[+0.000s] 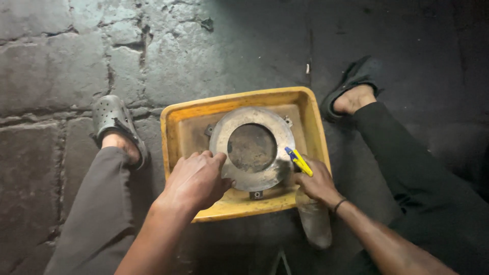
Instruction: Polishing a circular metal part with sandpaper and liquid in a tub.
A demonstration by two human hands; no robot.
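Note:
A round grey metal ring plate (pixel 239 121) with a large centre hole lies in a worn yellow plastic tray (pixel 175 127) on the floor between my feet. My left hand (pixel 196 178) rests on the plate's near left edge, fingers curled over the rim. My right hand (pixel 317 182) is at the plate's right edge and grips a small tool with a blue and yellow handle (pixel 299 161), its tip against the plate. Small metal lugs (pixel 256 194) stick out from the plate's rim.
The tray sits on a dark stone floor (pixel 61 61) with cracked joints at left. My left foot in a grey clog (pixel 116 122) is left of the tray, my right foot in a dark sandal (pixel 351 86) right of it. A dusty plastic bottle (pixel 315 219) lies under my right wrist.

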